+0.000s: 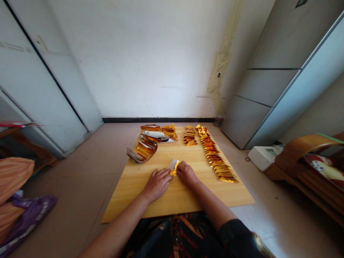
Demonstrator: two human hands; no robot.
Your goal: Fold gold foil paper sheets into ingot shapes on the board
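Both hands pinch one gold foil sheet (174, 167) flat on the wooden board (161, 200): left hand (157, 183) fingers pressing its near edge, right hand (186, 173) gripping the right side; sheet looks thin, light, crease-prone, best held by edges; folded gold pieces (216, 159) lined up right

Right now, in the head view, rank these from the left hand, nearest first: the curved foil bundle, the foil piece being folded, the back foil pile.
1. Foil piece: touching the left hand, at its fingertips.
2. Curved foil bundle: ahead, left edge of the board.
3. Back foil pile: board's far end.
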